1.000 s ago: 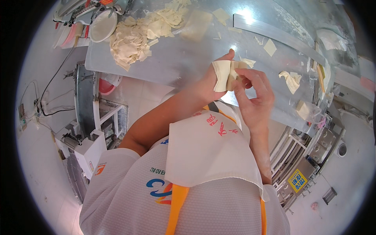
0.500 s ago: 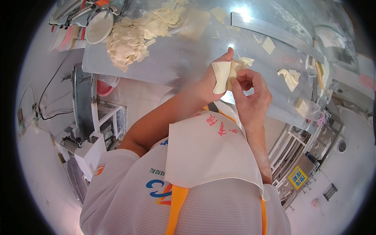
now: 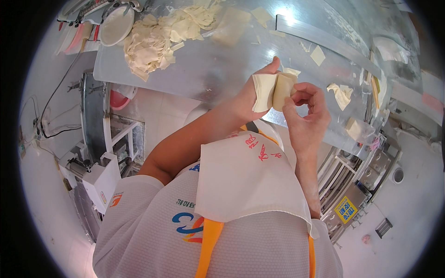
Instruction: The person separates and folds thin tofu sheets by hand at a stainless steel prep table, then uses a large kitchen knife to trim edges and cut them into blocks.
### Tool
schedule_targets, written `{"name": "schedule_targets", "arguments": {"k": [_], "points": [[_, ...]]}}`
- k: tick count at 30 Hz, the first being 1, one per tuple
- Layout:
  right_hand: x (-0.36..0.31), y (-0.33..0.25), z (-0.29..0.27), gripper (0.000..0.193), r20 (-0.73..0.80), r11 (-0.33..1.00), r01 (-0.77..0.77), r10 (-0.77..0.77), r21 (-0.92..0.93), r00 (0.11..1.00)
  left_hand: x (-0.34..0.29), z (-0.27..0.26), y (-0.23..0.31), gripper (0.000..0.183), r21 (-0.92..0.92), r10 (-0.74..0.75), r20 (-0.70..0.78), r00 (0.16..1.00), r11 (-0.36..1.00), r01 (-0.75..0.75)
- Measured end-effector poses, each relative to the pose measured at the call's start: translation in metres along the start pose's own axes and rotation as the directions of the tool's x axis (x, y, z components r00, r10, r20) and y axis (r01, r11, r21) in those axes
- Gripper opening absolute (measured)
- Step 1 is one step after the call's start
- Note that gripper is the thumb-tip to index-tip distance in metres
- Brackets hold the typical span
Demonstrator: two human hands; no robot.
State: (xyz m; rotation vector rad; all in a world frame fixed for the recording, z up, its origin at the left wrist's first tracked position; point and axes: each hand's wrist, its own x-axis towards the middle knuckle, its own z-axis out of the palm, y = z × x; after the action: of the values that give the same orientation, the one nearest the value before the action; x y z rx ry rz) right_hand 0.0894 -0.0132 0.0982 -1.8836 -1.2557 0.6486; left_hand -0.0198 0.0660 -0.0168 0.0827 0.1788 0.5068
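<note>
Over the near edge of the metal worktable [image 3: 199, 76], my left hand [image 3: 244, 101] cradles a small stack of pale dough wrappers [image 3: 264, 91], its thumb pointing up and away. My right hand [image 3: 308, 119] pinches the right edge of a yellowish dough sheet [image 3: 283, 91] between thumb and fingertips. That sheet stands curved beside the stack, with its left side against it. Most of my left hand's fingers are hidden behind the dough.
A heap of dough sheets [image 3: 147, 50] lies at the far left, near a white bowl [image 3: 117, 27]. A metal bar [image 3: 324, 41] crosses the far right. A dough square [image 3: 318, 55], a crumpled dough scrap [image 3: 340, 96] and a bagged pale block [image 3: 356, 129] lie on the right.
My right hand has moved a little to the right, drawing the sheet's edge with it. The sheet, folded and narrow before, is now spread wider and smoother.
</note>
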Motion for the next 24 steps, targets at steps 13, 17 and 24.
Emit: {"name": "schedule_targets", "arguments": {"k": [13,17,24], "points": [[0.008,-0.021,-0.023,0.032,0.001,0.911,-0.059,0.064,0.407,0.998,0.004,-0.019,-0.004,0.065,-0.164,-0.035,0.072,0.997,0.985,0.047],[0.031,-0.022,-0.050,0.036,-0.024,0.837,0.055,-0.050,0.544,0.998,0.000,0.002,0.000,0.059,-0.127,-0.041,-0.077,0.996,0.991,0.031],[0.098,-0.063,-0.040,0.026,0.002,0.845,0.189,-0.220,0.500,0.976,0.003,-0.024,-0.001,0.054,-0.215,-0.107,0.048,0.993,0.970,0.115]]}}
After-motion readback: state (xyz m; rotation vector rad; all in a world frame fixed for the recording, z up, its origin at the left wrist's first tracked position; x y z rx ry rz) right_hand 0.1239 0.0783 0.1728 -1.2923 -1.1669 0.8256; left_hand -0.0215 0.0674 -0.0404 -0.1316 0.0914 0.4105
